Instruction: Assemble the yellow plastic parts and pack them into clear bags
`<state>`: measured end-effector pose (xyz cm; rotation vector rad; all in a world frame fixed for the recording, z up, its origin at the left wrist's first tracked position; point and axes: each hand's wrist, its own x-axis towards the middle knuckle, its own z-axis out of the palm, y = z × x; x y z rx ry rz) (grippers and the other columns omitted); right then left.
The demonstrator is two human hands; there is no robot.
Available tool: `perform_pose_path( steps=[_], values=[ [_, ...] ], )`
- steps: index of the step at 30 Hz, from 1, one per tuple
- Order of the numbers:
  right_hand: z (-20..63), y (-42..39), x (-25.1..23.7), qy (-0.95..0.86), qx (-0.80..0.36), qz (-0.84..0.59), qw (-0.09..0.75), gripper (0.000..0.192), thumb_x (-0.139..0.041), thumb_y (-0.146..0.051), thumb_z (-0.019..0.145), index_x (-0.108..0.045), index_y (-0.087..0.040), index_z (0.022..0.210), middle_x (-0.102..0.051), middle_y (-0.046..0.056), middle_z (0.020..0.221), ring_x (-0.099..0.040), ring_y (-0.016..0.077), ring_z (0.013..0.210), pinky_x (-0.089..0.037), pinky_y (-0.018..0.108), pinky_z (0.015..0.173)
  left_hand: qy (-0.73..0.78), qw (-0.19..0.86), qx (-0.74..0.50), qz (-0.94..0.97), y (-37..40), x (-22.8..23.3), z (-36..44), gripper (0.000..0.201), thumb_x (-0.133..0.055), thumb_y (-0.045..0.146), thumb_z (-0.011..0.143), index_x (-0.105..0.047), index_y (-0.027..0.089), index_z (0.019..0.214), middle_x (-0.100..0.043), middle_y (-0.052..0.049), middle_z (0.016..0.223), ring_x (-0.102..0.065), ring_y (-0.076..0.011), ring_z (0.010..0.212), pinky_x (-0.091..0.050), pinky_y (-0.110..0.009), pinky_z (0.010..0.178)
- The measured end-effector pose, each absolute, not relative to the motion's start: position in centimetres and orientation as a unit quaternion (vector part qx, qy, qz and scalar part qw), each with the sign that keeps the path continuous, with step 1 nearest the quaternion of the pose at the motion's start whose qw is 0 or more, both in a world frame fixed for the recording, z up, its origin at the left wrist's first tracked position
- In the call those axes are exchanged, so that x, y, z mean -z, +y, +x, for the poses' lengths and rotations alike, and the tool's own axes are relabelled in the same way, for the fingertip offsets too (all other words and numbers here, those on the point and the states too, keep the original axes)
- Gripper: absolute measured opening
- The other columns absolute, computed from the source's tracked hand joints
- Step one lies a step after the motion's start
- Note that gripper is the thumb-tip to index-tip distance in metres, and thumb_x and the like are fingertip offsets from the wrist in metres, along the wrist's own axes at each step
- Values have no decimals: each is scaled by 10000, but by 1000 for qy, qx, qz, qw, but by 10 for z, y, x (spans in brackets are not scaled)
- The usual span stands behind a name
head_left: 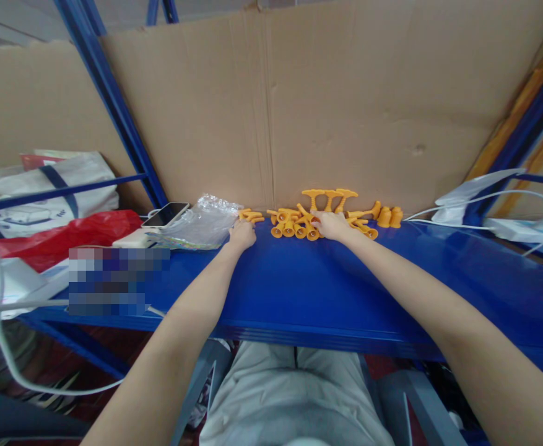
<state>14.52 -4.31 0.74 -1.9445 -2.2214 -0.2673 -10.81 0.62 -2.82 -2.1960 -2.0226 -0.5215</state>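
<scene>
Yellow plastic T-handled parts [330, 197] stand in a row against the cardboard at the back of the blue shelf. In front of them lies a pile of similar parts with round, hollow ends [300, 231] facing me. My right hand [332, 225] reaches into this pile, its fingers closed around a yellow part and mostly hiding it. My left hand [243, 236] is at the shelf's back left, fingers curled, just below a few small yellow pieces [251, 215]. Whatever it holds is hidden. Beside it lies a clear plastic bag [197, 224].
Two yellow bell-shaped pieces [390, 217] stand right of the pile. A phone [165, 214], a red plastic bag [71, 238] and a white cloth bag [85, 179] are on the left. White cables [457, 225] run at the right. Cardboard [368, 111] walls the back; blue posts [108, 99] frame the shelf.
</scene>
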Motion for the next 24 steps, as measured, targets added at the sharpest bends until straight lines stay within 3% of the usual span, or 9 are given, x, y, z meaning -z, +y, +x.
perform_pose_path(
  steps=[3,6,13,19,24],
  values=[
    [149,-45,-11,-743,84,-657,98,520,-405,-325,999,-442,-185,1498,-590,153,1407,-560,318,1288,-415,497,1040,-656,68,234,-714,4,24,-108,335,-474,114,865,-721,204,1073,-674,-143,1237,-566,-339,1218,-459,-492,983],
    [164,-44,-19,-734,95,-656,147,491,-405,-323,990,-506,-190,1452,-579,138,1424,-560,316,1287,-415,494,1052,-640,74,294,-706,0,18,-108,277,-474,115,880,-705,201,1004,-701,-135,1171,-613,-322,1144,-467,-458,944],
    [246,-42,-38,-614,121,-728,279,424,-429,-225,937,-637,-170,1302,-671,152,1284,-611,299,1208,-467,457,1002,-622,65,390,-676,-8,3,-104,175,-503,158,888,-645,193,984,-714,-101,1028,-650,-260,1036,-461,-363,889],
    [308,-52,-26,-508,99,-819,246,514,-485,-131,892,-558,-135,1401,-548,209,1424,-525,331,1309,-436,488,1038,-605,39,449,-657,-12,-3,-100,124,-519,231,903,-613,178,965,-679,-59,893,-650,-206,870,-457,-301,792],
    [330,-51,-13,-504,36,-839,202,575,-475,-138,891,-490,-130,1465,-487,232,1475,-483,339,1328,-413,476,1029,-610,30,416,-673,-9,-1,-101,153,-515,267,898,-635,173,909,-691,-64,859,-651,-204,836,-463,-287,749]
  ],
)
